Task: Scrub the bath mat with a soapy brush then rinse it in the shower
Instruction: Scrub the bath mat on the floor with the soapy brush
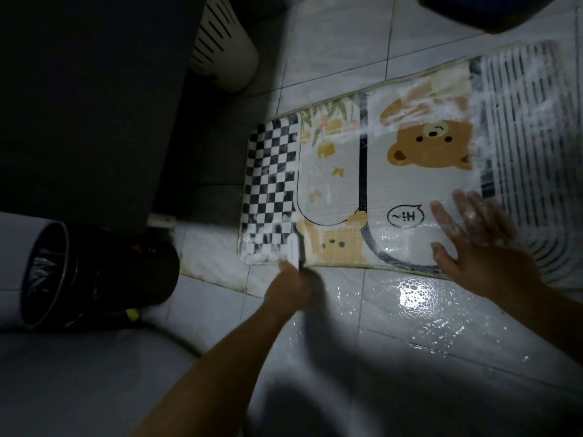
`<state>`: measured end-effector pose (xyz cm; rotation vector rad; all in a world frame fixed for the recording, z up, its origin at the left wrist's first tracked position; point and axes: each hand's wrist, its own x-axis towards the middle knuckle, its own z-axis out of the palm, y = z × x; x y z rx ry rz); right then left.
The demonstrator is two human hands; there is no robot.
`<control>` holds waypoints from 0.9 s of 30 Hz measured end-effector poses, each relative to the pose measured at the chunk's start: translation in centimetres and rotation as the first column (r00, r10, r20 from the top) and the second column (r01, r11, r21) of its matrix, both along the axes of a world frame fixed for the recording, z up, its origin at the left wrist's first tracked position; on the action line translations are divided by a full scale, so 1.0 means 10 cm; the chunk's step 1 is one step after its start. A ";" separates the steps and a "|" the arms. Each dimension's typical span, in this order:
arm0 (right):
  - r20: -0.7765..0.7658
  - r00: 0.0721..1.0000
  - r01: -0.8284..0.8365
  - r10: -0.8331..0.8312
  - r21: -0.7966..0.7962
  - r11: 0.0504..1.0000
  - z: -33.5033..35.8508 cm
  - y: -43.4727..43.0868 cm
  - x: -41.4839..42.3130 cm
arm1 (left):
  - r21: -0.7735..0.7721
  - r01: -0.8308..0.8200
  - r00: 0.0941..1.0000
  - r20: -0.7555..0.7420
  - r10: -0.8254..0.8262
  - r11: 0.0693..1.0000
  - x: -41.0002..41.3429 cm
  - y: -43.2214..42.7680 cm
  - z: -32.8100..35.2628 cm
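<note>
Left hand (288, 287) tight around brush (293, 251), right hand (479, 257) flat and splayed on "Hi~" bath mat (407, 181)

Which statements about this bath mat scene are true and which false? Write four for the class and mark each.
1. The left hand holds the brush at the checkered corner of the mat. True.
2. The right hand grips a sponge. False: it lies flat on the mat, fingers spread, holding nothing.
3. Soap foam streaks the mat. True.
4. The floor tiles are dry. False: they glisten with water.
</note>
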<state>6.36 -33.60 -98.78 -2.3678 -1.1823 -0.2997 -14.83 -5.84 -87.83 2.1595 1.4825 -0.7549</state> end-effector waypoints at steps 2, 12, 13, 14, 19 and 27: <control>-0.022 1.000 0.015 -0.014 0.001 1.000 0.01 0.01 -0.01 | -0.049 -0.046 0.999 -0.021 0.045 0.998 -0.29 -0.18 -0.01; -0.059 0.998 0.023 -0.024 -0.019 1.000 0.01 0.01 0.00 | -0.036 -0.185 0.983 0.005 0.185 0.982 0.21 -0.03 0.03; -0.064 0.998 0.024 -0.025 -0.022 0.999 0.02 0.01 -0.01 | -0.066 -0.221 0.975 0.007 0.222 0.973 0.16 -0.04 0.01; -0.064 0.998 0.023 -0.024 -0.023 0.999 0.03 0.01 0.00 | -0.104 -0.254 0.966 0.022 0.257 0.962 0.12 -0.06 -0.01; -0.039 0.999 0.027 -0.027 -0.022 0.999 0.02 0.00 -0.01 | -0.298 -0.147 0.962 0.178 0.206 0.943 0.07 -0.08 0.02; -0.010 1.000 0.028 -0.028 0.018 0.999 -0.02 0.01 -0.01 | -0.288 -0.148 0.933 0.276 0.230 0.946 -0.10 -0.12 0.03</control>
